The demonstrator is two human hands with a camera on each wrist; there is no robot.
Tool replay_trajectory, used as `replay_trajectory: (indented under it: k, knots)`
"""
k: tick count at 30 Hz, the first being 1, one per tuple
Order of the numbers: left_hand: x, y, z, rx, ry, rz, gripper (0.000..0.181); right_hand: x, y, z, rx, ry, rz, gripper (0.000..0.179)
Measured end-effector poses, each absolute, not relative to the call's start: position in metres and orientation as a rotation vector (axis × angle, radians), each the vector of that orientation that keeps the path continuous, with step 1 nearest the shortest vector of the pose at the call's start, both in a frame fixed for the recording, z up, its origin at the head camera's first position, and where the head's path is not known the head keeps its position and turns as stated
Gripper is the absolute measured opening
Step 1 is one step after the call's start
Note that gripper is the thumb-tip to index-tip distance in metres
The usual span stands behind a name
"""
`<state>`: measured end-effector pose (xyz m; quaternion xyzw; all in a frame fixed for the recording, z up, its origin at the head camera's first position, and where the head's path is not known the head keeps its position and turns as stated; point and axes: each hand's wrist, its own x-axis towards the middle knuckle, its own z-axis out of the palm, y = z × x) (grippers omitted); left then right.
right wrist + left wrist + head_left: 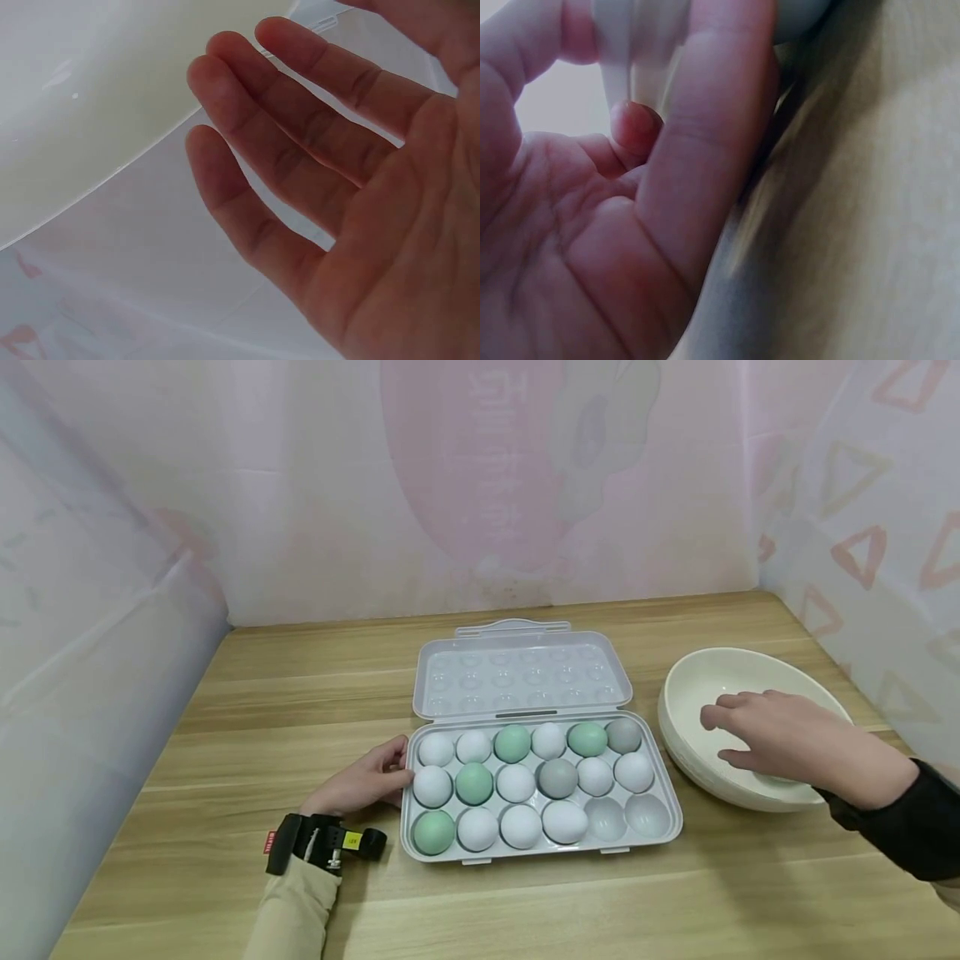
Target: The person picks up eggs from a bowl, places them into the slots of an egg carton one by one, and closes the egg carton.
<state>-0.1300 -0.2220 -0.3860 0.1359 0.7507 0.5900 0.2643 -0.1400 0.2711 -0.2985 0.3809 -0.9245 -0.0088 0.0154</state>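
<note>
A white plastic egg box (543, 854) lies on the table with its lid (522, 672) folded back. White, green and grey eggs sit in its rows; one green egg (433, 832) is at the front left corner. Two cups at the front right show bare plastic (647, 815). My left hand (365, 781) grips the box's left edge between thumb and fingers, and in the left wrist view the hand (630, 195) is curled about a pale rim. Over a cream bowl (682, 764) on the right, my right hand (787, 735) hovers with loosely spread fingers (277, 161), nothing in them.
The wooden table (300, 693) reaches back to a printed cloth wall (322, 527), with more cloth at the left and right sides. The bowl stands just right of the egg box. My right hand hides part of the bowl's inside.
</note>
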Motion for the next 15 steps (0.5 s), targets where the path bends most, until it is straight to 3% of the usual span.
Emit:
replay_trajectory:
  k: [15]
  knots:
    - [-0.131, -0.224, -0.388, 0.374, 2.023, 1.600, 0.010, -0.158, 0.298, -0.312, 1.002, -3.202, -0.004, 0.027]
